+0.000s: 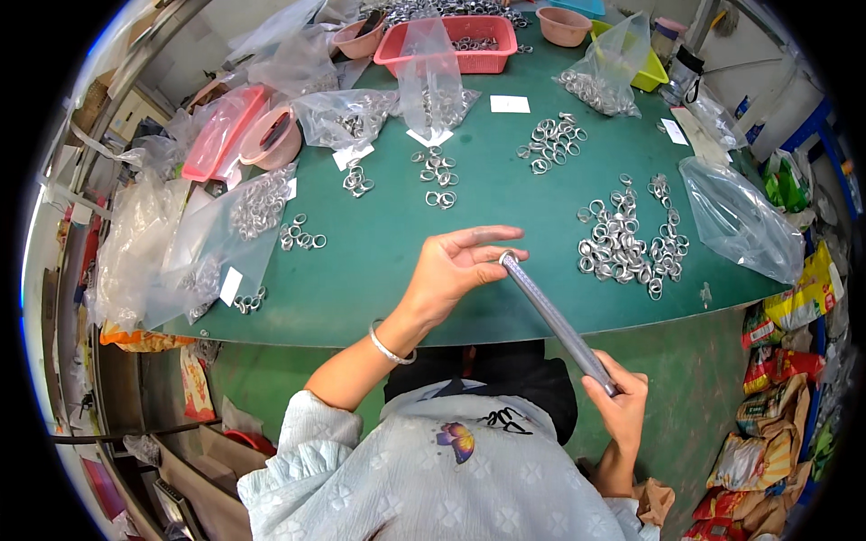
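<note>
My right hand (618, 397) grips the thick lower end of a grey metal ring mandrel (557, 323). The mandrel slants up and to the left over the table's front edge. At its thin tip, my left hand (456, 266) pinches a small silver ring (505, 258) between thumb and fingers, its other fingers stretched out. The ring sits around or against the tip; which of these I cannot tell. To the right of the hands lies a large pile of silver rings (622, 243). Smaller ring groups lie beyond, including one cluster (552, 142) and another (436, 171).
The green table (388, 270) carries clear bags of rings (600, 86), an empty-looking clear bag (741, 221), paper slips (510, 104), a red basket (446, 59) and a pink bowl (271, 140). Coloured packages (798, 288) stand at the right; a shelf unit (117, 388) at the left.
</note>
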Demonstrator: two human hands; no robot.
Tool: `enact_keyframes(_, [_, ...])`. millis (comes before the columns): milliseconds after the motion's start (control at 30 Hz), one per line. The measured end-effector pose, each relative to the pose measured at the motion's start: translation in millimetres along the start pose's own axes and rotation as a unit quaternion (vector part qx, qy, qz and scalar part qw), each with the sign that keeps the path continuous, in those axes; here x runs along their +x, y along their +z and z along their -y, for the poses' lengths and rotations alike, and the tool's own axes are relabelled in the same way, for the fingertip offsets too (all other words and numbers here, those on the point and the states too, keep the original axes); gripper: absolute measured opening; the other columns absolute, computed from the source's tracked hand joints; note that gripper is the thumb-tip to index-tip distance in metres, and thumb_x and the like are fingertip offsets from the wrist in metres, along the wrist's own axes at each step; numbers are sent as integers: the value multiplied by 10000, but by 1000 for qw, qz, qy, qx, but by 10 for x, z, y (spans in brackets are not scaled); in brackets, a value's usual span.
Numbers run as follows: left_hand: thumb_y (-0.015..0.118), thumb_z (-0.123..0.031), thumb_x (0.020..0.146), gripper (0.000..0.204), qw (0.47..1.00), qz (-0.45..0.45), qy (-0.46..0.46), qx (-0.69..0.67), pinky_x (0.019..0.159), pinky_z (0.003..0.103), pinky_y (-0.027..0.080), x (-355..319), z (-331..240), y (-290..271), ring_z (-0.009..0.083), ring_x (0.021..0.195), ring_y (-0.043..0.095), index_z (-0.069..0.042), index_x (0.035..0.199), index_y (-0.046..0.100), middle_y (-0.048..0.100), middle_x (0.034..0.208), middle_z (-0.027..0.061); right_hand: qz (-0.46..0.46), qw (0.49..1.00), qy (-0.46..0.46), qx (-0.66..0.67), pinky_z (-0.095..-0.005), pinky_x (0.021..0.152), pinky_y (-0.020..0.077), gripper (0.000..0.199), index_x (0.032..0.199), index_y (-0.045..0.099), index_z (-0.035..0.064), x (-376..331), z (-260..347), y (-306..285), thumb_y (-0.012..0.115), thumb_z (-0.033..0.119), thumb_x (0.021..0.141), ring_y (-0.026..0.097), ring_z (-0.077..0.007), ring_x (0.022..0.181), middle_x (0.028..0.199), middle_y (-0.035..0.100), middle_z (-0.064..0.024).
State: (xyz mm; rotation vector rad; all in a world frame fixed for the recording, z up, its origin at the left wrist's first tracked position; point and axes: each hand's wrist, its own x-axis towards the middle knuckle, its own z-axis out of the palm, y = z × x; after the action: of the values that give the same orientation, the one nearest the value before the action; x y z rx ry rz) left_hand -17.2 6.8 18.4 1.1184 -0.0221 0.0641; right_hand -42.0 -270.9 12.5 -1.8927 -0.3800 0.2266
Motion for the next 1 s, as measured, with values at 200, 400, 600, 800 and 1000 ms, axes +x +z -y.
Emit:
enact_keyframes(200, [677,83,650,292,998,30,-5,48,838,326,501,-63,-155,77,265,971,599,68,937,627,504,1188,211,8,1000,-18,-17,-178,508,373,342,1007,610,-67,-35,90,-68,694,-26,678,467,-31,556,660,561,-35])
enact_keyframes(400, [693,49,668,278,991,68,-94,70,802,319,517,-200,76,288,243,925,617,51,937,619,626,980,158,18,998,-40,-38,-195,520,399,353,1022,609,-53,41,190,67,692,-24,681,498,-55,558,681,599,-78])
enact_keyframes(600, [709,18,677,268,990,69,-115,42,725,307,542,-256,101,275,238,882,630,50,927,617,637,953,175,4,995,-76,-59,-227,517,435,370,1013,613,-31,29,172,121,724,5,662,577,-117,546,715,634,-133])
enact_keyframes(800, [669,81,687,262,987,80,-123,58,764,303,530,-278,10,307,229,900,624,78,940,601,632,959,179,2,988,-115,-105,-248,492,436,404,1013,616,-20,24,170,129,735,3,628,590,-184,516,672,622,-136])
enact_keyframes(1000, [710,61,642,276,990,66,-111,52,713,305,547,-291,33,309,242,869,637,70,901,616,642,927,186,2,986,-128,-106,-255,482,431,418,1018,615,-16,23,163,142,738,3,619,589,-191,509,658,613,-139])
